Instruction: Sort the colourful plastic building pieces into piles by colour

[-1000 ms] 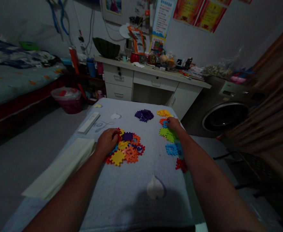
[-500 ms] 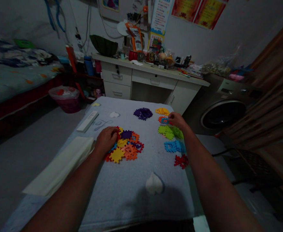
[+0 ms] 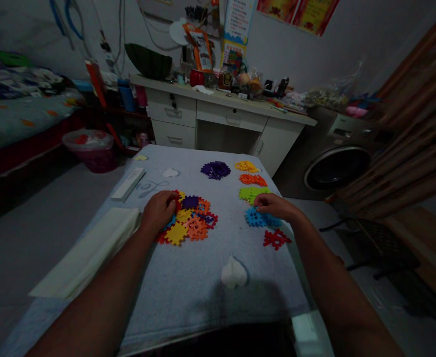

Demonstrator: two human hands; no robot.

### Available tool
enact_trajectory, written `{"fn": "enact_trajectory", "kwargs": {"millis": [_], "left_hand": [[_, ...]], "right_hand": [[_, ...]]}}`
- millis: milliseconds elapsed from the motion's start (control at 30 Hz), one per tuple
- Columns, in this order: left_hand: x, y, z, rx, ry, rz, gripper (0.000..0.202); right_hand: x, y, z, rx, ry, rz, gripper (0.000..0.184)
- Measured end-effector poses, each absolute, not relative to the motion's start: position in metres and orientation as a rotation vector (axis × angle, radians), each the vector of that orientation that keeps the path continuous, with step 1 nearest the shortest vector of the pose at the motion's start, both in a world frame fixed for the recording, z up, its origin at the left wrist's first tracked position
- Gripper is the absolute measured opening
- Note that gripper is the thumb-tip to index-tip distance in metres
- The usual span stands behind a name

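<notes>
My left hand (image 3: 158, 210) rests at the left edge of a mixed pile of notched plastic building pieces (image 3: 184, 218) in yellow, orange, red, purple and blue. Its fingers are curled against the pile, hiding whatever they may hold. On the right, my right hand (image 3: 272, 204) hovers over the blue pieces (image 3: 255, 217), with thumb and fingers drawn together; I cannot make out anything between them. Just behind it lie green pieces (image 3: 250, 193), then orange pieces (image 3: 253, 179) and yellow pieces (image 3: 246, 166). Red pieces (image 3: 276, 239) lie nearer me.
Purple pieces (image 3: 216, 170) form a heap toward the table's far side. A long white box (image 3: 128, 184) and a folded pale cloth (image 3: 91, 253) lie at left on the cloth-covered table (image 3: 203, 287). Beyond stand a cluttered desk (image 3: 232, 106) and a washing machine (image 3: 337, 158).
My right hand has moved from the orange pieces toward me to the blue ones; the blue piece it held no longer shows apart. My left hand stays at the mixed pile. The view shifted slightly.
</notes>
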State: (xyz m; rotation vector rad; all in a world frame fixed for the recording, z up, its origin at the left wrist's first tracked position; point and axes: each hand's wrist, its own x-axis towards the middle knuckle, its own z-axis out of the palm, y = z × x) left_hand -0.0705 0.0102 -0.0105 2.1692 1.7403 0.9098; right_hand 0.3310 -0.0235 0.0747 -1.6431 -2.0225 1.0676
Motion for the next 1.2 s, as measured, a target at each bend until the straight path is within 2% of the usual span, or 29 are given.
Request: {"fn": "enact_trajectory", "kwargs": {"millis": [233,467,700,967,1033,1200], "left_hand": [[-0.071,0.011,-0.013,2.188,1.732,0.896,0.038],[-0.071,0.011,-0.012,2.186,1.746,0.901,0.036],[-0.071,0.012,-0.014,2.161,1.723,0.927,0.036],[-0.069,0.010,-0.010,2.155,1.697,0.943,0.032],[-0.069,0.009,-0.010,2.144,1.684,0.975,0.032],[-0.069,0.008,-0.009,2.097,1.650,1.120,0.033]], "right_hand": [[0.326,-0.021,0.065,-1.793,-2.272,0.507,0.012],[0.327,0.032,0.067,-1.963,-2.125,0.141,0.022],[0.307,0.072,0.072,-2.103,-2.067,0.177,0.026],[0.214,0.031,0.069,-1.505,-2.442,0.564,0.020],[0.189,0.022,0.062,-1.478,-2.495,0.596,0.026],[0.149,0.017,0.044,-1.402,-2.498,0.494,0.057]]}}
